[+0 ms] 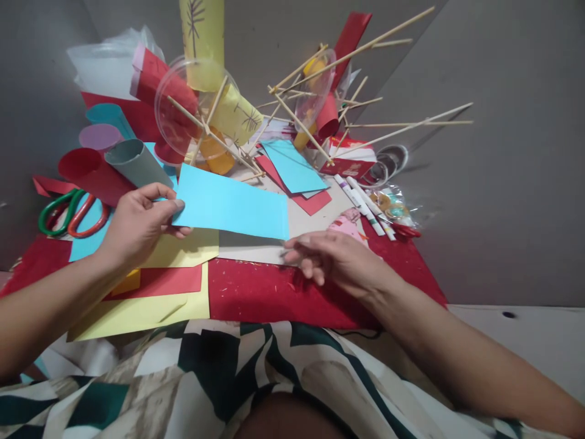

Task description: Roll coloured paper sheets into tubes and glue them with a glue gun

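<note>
A rectangular sheet of light blue paper [233,201] hangs above the table, pinched at its left edge between the thumb and fingers of my left hand [141,219]. At the sheet's lower right corner is my right hand [333,259], its fingers loosely bent and apart. Whether a fingertip touches that corner I cannot tell. Under the blue sheet lie yellow paper [183,249] and a grey board [249,249]. Scissors [73,213] with green and orange handles rest left of my left hand.
Paper rolls [94,174] stand at the left. Wooden sticks [299,125] with clear plastic lids rise at the back. Blue and red paper pieces [292,164], several markers [365,204] and a red-and-white box [350,160] lie to the right on the red cloth [256,292].
</note>
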{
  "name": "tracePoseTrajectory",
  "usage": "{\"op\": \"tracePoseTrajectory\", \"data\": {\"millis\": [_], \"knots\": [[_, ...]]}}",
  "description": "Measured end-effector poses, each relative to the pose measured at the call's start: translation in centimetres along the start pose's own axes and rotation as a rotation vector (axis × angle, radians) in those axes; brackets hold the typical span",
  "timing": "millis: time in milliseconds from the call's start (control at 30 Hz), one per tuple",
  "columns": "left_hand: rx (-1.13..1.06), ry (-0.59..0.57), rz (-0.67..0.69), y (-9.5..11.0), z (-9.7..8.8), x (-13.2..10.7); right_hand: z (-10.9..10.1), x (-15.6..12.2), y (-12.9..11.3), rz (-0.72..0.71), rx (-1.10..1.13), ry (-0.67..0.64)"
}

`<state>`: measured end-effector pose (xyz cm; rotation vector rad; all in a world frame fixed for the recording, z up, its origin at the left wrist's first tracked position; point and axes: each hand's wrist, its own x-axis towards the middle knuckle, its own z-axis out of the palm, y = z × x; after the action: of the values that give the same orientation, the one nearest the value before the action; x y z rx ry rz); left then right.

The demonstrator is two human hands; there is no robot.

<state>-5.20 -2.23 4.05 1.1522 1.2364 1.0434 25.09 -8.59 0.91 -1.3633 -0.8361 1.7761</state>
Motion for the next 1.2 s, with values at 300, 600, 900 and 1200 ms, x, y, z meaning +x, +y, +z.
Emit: {"op": "tracePoseTrajectory", "data": {"millis": [300, 600, 900, 1200], "knots": [[-0.135, -0.209, -0.143, -0.6, 2.3, -2.8, 5.1, 0.5, 1.3, -0.041, 0.550, 0.128], [0.123, -0.282, 0.375, -0.4, 0.6, -1.9, 4.6, 0.4, 0.2, -0.056, 0.374, 0.041], [0.262, -0.552, 0.304, 1.7, 1.5, -2.0, 4.2, 1.3, 0.7, -0.267, 0.138, 0.031], [0.368, -0.509, 0.211, 2.9, 3.5, -1.5, 4.1, 0.7, 0.7, -0.477, -0.116, 0.122]]}}
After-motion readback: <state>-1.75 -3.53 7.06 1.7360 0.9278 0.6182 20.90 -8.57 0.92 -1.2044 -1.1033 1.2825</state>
